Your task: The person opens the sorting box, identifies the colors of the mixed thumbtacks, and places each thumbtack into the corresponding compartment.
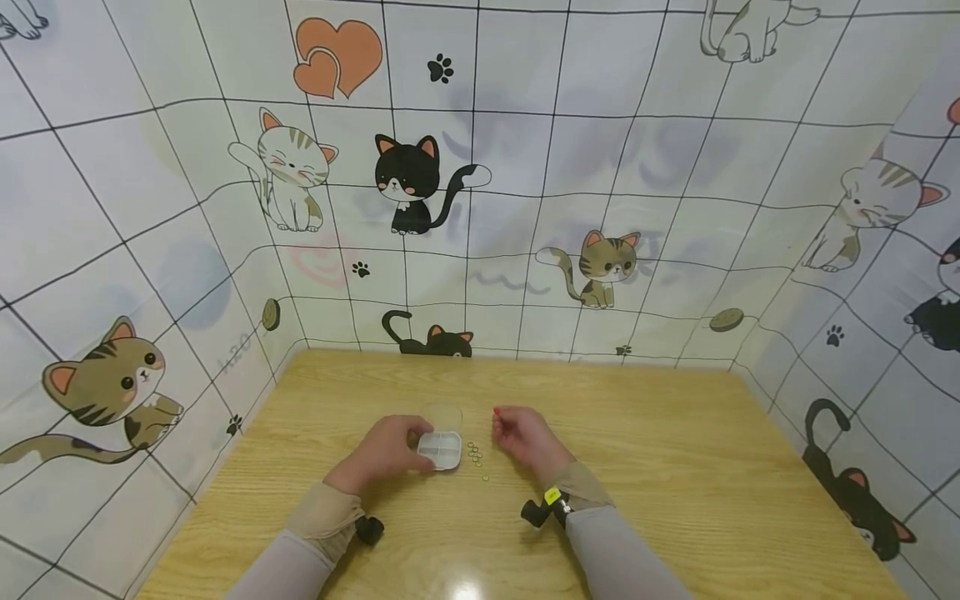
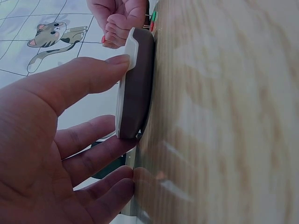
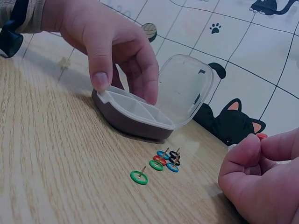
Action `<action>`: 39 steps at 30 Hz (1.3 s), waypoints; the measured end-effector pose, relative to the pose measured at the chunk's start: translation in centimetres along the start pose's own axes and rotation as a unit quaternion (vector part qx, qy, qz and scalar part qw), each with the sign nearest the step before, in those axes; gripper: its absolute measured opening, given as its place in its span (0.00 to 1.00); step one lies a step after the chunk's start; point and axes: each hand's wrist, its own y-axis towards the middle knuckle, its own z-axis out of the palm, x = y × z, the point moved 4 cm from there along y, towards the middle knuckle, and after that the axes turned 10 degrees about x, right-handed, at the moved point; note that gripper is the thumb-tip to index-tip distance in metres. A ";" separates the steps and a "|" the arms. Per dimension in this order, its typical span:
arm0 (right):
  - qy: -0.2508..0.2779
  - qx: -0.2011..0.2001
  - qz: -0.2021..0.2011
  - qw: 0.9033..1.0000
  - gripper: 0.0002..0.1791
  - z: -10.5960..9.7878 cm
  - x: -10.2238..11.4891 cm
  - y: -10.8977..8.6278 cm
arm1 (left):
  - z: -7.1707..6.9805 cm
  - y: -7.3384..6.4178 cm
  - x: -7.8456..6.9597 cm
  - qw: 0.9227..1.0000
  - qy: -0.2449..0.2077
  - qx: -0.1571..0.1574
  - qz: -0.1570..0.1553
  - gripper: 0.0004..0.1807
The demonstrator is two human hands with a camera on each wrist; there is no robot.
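My left hand (image 1: 386, 454) grips a small pill box (image 1: 440, 450) on the table, thumb on its near rim and fingers around the back. The box has a white divided inside and a dark brown outer shell (image 2: 139, 88); its clear lid (image 3: 184, 88) stands raised. In the right wrist view the visible compartments show no contents. Right of the box, my right hand (image 1: 525, 433) pinches a small red thumbtack (image 3: 262, 136) between thumb and forefinger, mostly hidden by the fingertips. Between box and right hand lie several ring-headed thumbtacks, points up, including a separate green thumbtack (image 3: 138, 177) nearer me.
The wood-grain table (image 1: 675, 483) extends around both hands. Cloth walls with printed cats and grid lines (image 1: 517, 167) enclose it at the back and on both sides. A small camera is strapped on each wrist.
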 end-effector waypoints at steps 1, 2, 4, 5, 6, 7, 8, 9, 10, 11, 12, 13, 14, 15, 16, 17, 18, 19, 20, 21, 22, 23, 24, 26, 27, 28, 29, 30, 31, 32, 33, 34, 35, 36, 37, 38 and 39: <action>0.006 -0.001 0.001 1.000 0.15 -0.1 0.0 0.0 | 0.0 0.0 -0.1 1.000 0.000 0.000 0.000 0.29; 0.009 -0.002 0.001 1.000 0.15 -0.1 0.0 0.1 | 0.0 -0.1 -0.1 1.000 -0.002 0.001 0.001 0.29; 0.010 -0.005 0.003 1.000 0.15 -0.1 -0.1 0.1 | -0.1 -0.1 -0.3 1.000 -0.003 0.000 0.003 0.29; 0.008 -0.006 0.004 1.000 0.15 -0.1 -0.1 0.2 | -0.1 -0.1 -0.3 1.000 -0.002 -0.001 0.004 0.29; 0.002 -0.005 0.003 1.000 0.16 -0.1 -0.1 0.2 | -0.1 -0.1 -0.3 1.000 -0.003 0.000 0.003 0.29; -0.005 -0.005 0.004 1.000 0.17 0.0 0.0 0.2 | -0.1 -0.1 -0.3 1.000 -0.002 0.000 0.003 0.29; -0.011 -0.005 0.003 1.000 0.18 0.1 0.0 0.2 | -0.1 -0.1 -0.3 1.000 -0.001 0.000 0.002 0.29; -0.020 -0.002 0.003 1.000 0.18 0.2 0.0 0.1 | -0.1 -0.1 -0.2 1.000 0.000 -0.001 0.002 0.29; -0.030 0.000 0.002 1.000 0.18 0.4 0.1 0.0 | -0.1 -0.1 -0.2 1.000 0.001 -0.001 0.002 0.29; -0.044 0.003 0.000 0.999 0.18 0.7 0.2 -0.1 | -0.1 -0.1 -0.1 1.000 0.002 -0.002 0.002 0.29; -0.056 0.004 -0.003 0.998 0.19 0.9 0.3 -0.2 | -0.1 -0.1 -0.1 1.000 0.003 -0.002 0.001 0.29; -0.070 0.004 -0.007 0.997 0.19 1.1 0.3 -0.3 | -0.1 -0.1 0.0 1.000 0.004 -0.002 0.000 0.29; -0.086 0.005 -0.012 0.996 0.18 1.4 0.4 -0.4 | -0.1 -0.1 0.0 1.000 0.005 -0.002 0.002 0.29; -0.104 0.007 -0.016 0.994 0.18 1.7 0.4 -0.5 | -0.1 -0.1 0.0 1.000 0.006 -0.003 0.002 0.29; -0.124 0.006 -0.022 0.992 0.19 1.9 0.4 -0.5 | -0.1 -0.1 -0.1 1.000 0.008 -0.004 0.003 0.29; -0.149 0.006 -0.029 0.988 0.19 2.2 0.3 -0.5 | -0.2 -0.2 -0.1 1.000 0.008 -0.003 0.003 0.29; -0.172 0.006 -0.036 0.984 0.18 2.5 0.3 -0.5 | -0.2 -0.2 -0.2 1.000 0.007 -0.004 0.004 0.29; -0.199 0.008 -0.042 0.979 0.18 2.8 0.3 -0.5 | -0.3 -0.2 -0.2 1.000 0.007 -0.005 0.005 0.29; -0.225 0.007 -0.045 0.973 0.17 3.1 0.2 -0.6 | -0.3 -0.2 -0.3 1.000 0.007 -0.006 0.007 0.29; -0.253 0.006 -0.050 0.966 0.16 3.4 0.2 -0.6 | -0.3 -0.2 -0.3 1.000 0.005 -0.006 0.008 0.29; -0.279 0.003 -0.056 0.959 0.15 3.7 0.2 -0.7 | -0.3 -0.2 -0.3 1.000 0.003 -0.006 0.009 0.29; -0.302 0.002 -0.062 0.951 0.14 4.1 0.1 -0.8 | -0.3 -0.1 -0.3 1.000 0.003 -0.006 0.010 0.29; -0.320 0.001 -0.065 0.945 0.13 4.4 0.1 -0.8 | -0.4 -0.1 -0.3 1.000 0.004 -0.007 0.012 0.29; -0.351 0.003 -0.075 0.933 0.13 5.0 0.0 -1.0 | -0.4 -0.1 -0.2 1.000 0.006 -0.007 0.014 0.29; -0.364 0.006 -0.082 0.928 0.12 5.4 -0.1 -1.2 | -0.4 -0.1 -0.2 1.000 0.006 -0.006 0.016 0.28; -0.376 0.008 -0.088 0.922 0.12 5.7 -0.1 -1.3 | -0.3 -0.1 -0.2 1.000 0.005 -0.005 0.016 0.28; -0.384 0.009 -0.092 0.919 0.12 5.9 -0.2 -1.4 | -0.3 -0.1 -0.1 1.000 0.006 -0.004 0.018 0.28; -0.397 0.009 -0.099 0.912 0.12 6.2 -0.3 -1.5 | -0.3 -0.1 -0.1 1.000 0.002 -0.002 0.019 0.28; -0.414 0.010 -0.106 0.904 0.12 6.5 -0.4 -1.5 | -0.3 -0.1 0.0 1.000 -0.002 -0.001 0.020 0.28; -0.431 0.009 -0.110 0.895 0.11 6.7 -0.6 -1.6 | -0.3 0.0 0.0 1.000 -0.004 0.000 0.022 0.27; -0.449 0.009 -0.115 0.886 0.11 6.9 -0.7 -1.6 | -0.4 0.0 0.0 1.000 -0.009 0.002 0.023 0.27; -0.468 0.010 -0.118 0.876 0.10 7.2 -0.9 -1.6 | -0.4 0.0 0.1 1.000 -0.010 0.003 0.022 0.27; -0.482 0.015 -0.123 0.867 0.09 7.5 -1.2 -1.6 | -0.4 0.0 0.1 1.000 -0.009 0.003 0.023 0.27; -0.501 0.018 -0.129 0.856 0.09 7.8 -1.4 -1.6 | -0.4 0.0 0.1 1.000 -0.011 0.003 0.024 0.27; -0.513 0.021 -0.132 0.848 0.08 8.0 -1.6 -1.6 | -0.4 0.0 0.1 1.000 -0.008 0.002 0.024 0.27; -0.520 0.023 -0.136 0.843 0.08 8.3 -1.8 -1.6 | -0.5 0.0 0.1 1.000 -0.005 0.002 0.024 0.27; -0.526 0.024 -0.143 0.838 0.08 8.6 -1.9 -1.6 | -0.5 0.0 0.2 1.000 -0.003 0.002 0.025 0.26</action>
